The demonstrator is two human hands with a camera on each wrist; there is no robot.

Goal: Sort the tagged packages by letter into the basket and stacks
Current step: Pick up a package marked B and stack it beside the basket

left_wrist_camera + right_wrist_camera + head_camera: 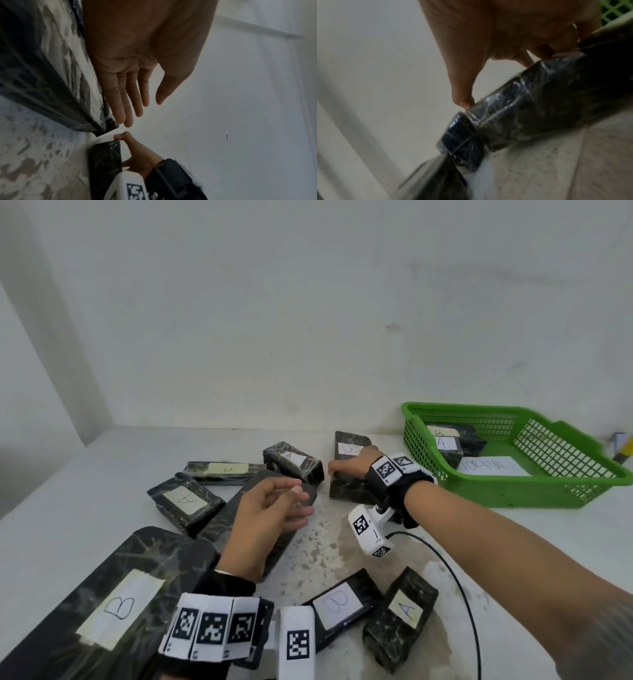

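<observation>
Green plastic marks the basket (561,484) at two o'clock in the head view, and it already holds two black-wrapped packages, one tagged A (447,444) lying on one tagged B (460,433), beside a sheet with writing on it. Most of the job looks undone: on the table (102,460) loose packages lie scattered, tagged A at nine o'clock (185,501), B at twelve (293,462), a large B at seven (113,604), a B (339,607) and an A (402,614) at five, and a flat one at eleven (222,472) whose letter I cannot read. No tidy stack is visible outside the basket. The right hand (349,465) grips a block-shaped package at one o'clock (346,491); its tag is partly covered and I cannot read it. The left hand (270,515) hovers over a long flat package at the centre (222,518), fingers loosely curled and holding nothing.

From the left wrist view, the left hand (137,67) is spread with straight fingers (123,108) just beside the wrapped edge of the long flat package (51,67), not clamped on it. At six o'clock the right hand (139,155) pinches the top of the block-shaped package (106,162).

From the right wrist view, the right hand (496,40) has its thumb and fingers closed on the top edge of the block-shaped package (539,105), which seems to rest on the table. The basket (618,12) shows at one o'clock, near enough to be the likely destination.
</observation>
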